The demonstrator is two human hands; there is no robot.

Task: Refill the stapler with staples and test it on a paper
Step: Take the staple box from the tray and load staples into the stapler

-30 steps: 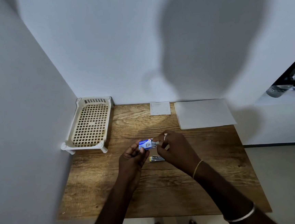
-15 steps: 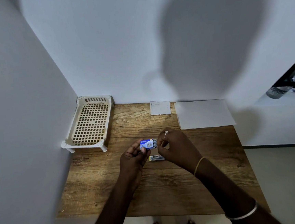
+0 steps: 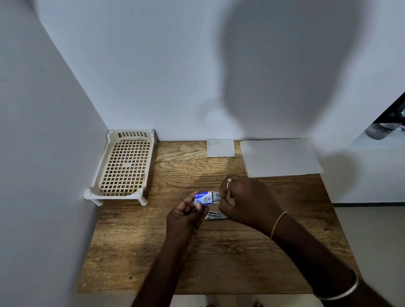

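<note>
holding a small blue staple box (image 3: 203, 198) up over the wooden table (image 3: 141, 251), the person's left hand (image 3: 183, 217) has it pinched between thumb and curled fingertips at its left end. the right hand (image 3: 248, 202) meets the box from the right, its fingers (image 3: 224, 195) bent in tight and pinching the grey inner part (image 3: 215, 196) that sticks out of the box's right end; whether that is a tray or the staples themselves i cannot tell. the stapler (image 3: 216, 216) lies flat on the table just nearer than the box, under the gap between the two hands, partly hidden by the right palm and touched by neither hand. a white sheet of paper (image 3: 280, 157) lies at the far right of the table, with a smaller square slip (image 3: 220, 147) just left of it against the wall. a cream plastic rack (image 3: 124, 167) stands in the far left corner.
</note>
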